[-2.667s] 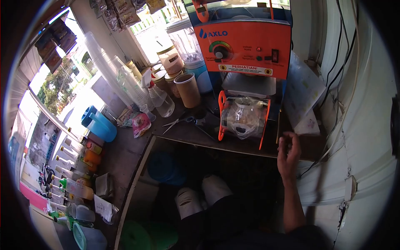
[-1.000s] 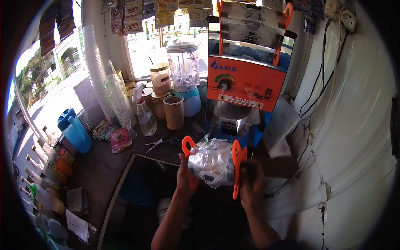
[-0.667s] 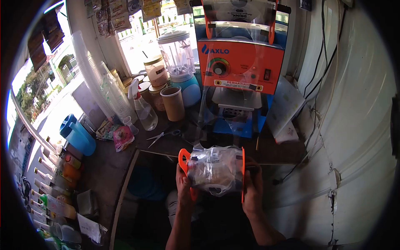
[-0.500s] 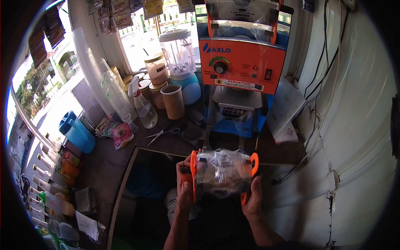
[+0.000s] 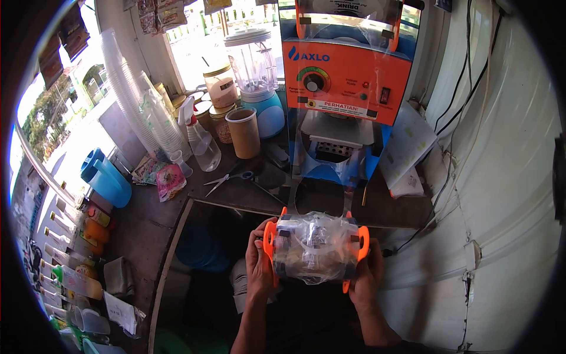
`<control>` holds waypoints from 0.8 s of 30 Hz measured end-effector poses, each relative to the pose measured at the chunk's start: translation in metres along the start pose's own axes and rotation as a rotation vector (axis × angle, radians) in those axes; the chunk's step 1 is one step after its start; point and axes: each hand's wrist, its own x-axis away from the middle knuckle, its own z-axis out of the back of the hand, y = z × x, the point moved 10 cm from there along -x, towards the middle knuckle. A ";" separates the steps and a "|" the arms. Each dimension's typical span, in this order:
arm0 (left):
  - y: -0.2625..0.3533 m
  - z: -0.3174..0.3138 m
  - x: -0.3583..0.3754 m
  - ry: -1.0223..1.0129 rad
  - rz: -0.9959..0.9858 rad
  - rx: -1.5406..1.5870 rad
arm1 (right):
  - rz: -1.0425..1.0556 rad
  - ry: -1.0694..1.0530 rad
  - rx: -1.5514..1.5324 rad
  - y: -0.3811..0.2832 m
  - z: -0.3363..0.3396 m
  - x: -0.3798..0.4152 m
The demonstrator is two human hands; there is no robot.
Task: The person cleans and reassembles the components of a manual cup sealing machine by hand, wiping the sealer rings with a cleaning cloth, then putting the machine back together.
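Observation:
Between my two hands is a roll of clear plastic film [image 5: 315, 248] with orange end pieces, its wound layers wrinkled and bunched. My left hand [image 5: 258, 259] grips the left end, fingers curled behind the orange piece. At the right end, my right hand [image 5: 364, 274] is wrapped round the other orange piece, its fingers mostly hidden. A strip of film with round cut-outs [image 5: 321, 168] runs from the roll up to the orange and blue cup sealing machine [image 5: 348, 76]. Another film roll [image 5: 348, 12] sits on top of the machine.
Scissors [image 5: 227, 179], a spray bottle [image 5: 203, 144], a brown tub [image 5: 243, 133] and a blender [image 5: 259, 88] stand or lie on the counter. Stacked plastic cups [image 5: 138, 100], a blue pitcher [image 5: 109, 180] and several bottles [image 5: 76, 280] line the left. Cables [image 5: 460, 118] hang along the right wall.
The film roll has turned slightly in my hands, and my right hand has shifted a little outward and down. The view has tilted slightly downward.

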 end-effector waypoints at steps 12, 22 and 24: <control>-0.015 0.021 0.012 0.122 0.192 0.163 | 0.534 -0.423 0.450 -0.032 -0.027 -0.015; -0.012 0.028 0.015 0.237 0.129 0.111 | 0.534 -0.324 0.418 -0.038 -0.040 -0.014; -0.009 0.023 0.014 0.234 0.212 0.100 | 0.536 -0.408 0.327 -0.035 -0.040 -0.013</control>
